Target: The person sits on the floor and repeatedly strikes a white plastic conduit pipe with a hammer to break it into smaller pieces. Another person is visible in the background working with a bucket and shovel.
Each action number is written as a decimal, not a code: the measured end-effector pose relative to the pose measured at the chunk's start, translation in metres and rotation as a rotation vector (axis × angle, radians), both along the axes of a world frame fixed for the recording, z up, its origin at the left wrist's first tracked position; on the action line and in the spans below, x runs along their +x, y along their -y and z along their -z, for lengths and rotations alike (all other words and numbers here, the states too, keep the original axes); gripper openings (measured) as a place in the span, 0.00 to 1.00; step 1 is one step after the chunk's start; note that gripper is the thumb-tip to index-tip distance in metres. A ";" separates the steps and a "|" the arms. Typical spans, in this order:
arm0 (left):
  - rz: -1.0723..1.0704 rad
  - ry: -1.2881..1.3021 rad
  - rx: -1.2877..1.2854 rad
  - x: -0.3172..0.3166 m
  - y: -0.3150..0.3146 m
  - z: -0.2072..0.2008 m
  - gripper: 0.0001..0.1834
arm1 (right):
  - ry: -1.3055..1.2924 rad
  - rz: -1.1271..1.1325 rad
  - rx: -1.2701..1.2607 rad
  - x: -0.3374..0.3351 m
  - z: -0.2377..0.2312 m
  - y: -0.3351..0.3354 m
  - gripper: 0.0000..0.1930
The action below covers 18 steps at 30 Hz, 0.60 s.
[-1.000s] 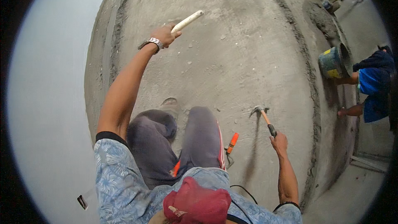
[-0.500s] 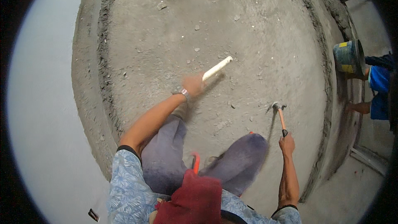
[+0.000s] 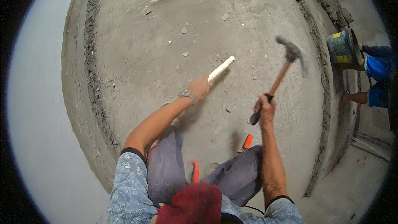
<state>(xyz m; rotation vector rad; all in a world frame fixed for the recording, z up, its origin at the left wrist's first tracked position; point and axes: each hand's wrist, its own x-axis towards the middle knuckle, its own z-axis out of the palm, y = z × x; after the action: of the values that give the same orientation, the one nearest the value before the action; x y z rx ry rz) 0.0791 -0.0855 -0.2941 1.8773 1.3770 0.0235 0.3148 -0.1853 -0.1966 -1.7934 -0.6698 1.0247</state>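
My left hand [image 3: 200, 88] is wrapped round a short whitish rod [image 3: 221, 69], pipe-like with a dark spot at its far end. The rod slants over rough grey concrete [image 3: 166, 58], its far end pointing up and right. Whether its tip touches the concrete, I cannot tell. In my right hand [image 3: 266, 110] is a claw hammer [image 3: 280, 77], gripped at its black handle end. The hammer's orange-brown shaft tilts up to the right, and its blurred metal head is raised, apart from the rod.
Loose crumbs lie over the concrete. An orange-ended object [image 3: 247, 142] is by my right knee, and a red curved piece [image 3: 195, 171] between my legs. Rough grooves run along both sides. At right, another person in blue shorts [image 3: 377, 71] is beside a dark bucket [image 3: 343, 47].
My right hand has moved forward and left, swinging the hammer up from low at the right. My left hand with the rod has shifted slightly right. The orange-ended object shows more.
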 end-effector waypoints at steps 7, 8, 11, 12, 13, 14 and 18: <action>-0.049 0.046 -0.108 0.046 -0.008 0.005 0.23 | -0.148 0.037 -0.093 -0.046 0.024 -0.003 0.15; -0.069 0.055 -0.097 0.047 -0.007 0.009 0.23 | -0.136 0.048 -0.066 -0.045 0.022 -0.007 0.15; -0.142 0.081 -0.085 0.051 0.000 0.018 0.22 | -0.257 0.165 0.193 -0.048 0.012 -0.023 0.16; -0.165 0.086 -0.079 0.050 0.001 0.017 0.22 | -0.287 0.262 0.229 -0.051 0.014 -0.028 0.16; -0.161 0.078 -0.074 0.052 0.001 0.017 0.22 | -0.311 0.297 0.222 -0.054 0.021 -0.028 0.15; -0.158 0.070 -0.068 0.053 0.001 0.016 0.22 | -0.335 0.332 0.214 -0.056 0.034 -0.025 0.15; -0.125 0.000 -0.109 0.052 -0.002 0.013 0.25 | -0.443 0.205 -0.224 -0.057 0.076 -0.013 0.15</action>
<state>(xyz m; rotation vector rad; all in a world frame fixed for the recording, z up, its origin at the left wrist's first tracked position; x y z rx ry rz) 0.1314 -0.0840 -0.3073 1.7000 1.4646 0.0115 0.2581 -0.1718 -0.2728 -1.6959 -0.1001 1.3362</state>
